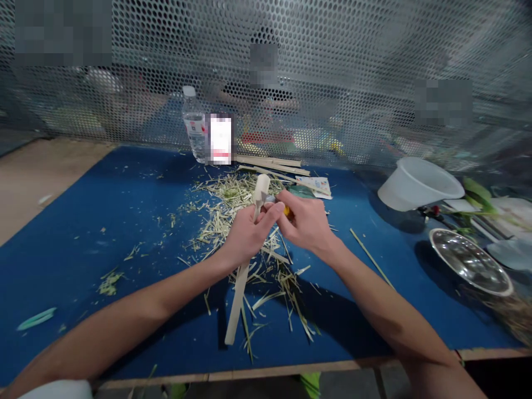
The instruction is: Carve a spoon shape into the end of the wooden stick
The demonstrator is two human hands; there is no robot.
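Note:
Near the middle of the table my left hand (245, 237) is closed around a long pale strip of wood or bamboo (236, 310). Its broad, rounded upper end sticks up above my fingers, and the narrow lower part slants down toward the table's front edge. My right hand (306, 221) grips a small knife-like tool (286, 210) with a yellow handle, mostly hidden by the fingers. A grey metal part of it meets the strip just below the broad end. Both hands touch at the thumbs. Thin pale shavings (218, 224) lie heaped behind and below them.
Behind stand a water bottle (194, 130) and a lit phone (220, 138) against a perforated metal panel (357, 72). Pale strips (274, 163) and a small packet (318, 185) lie nearby. On the right are a white tub (394, 191) and a steel bowl (469, 263).

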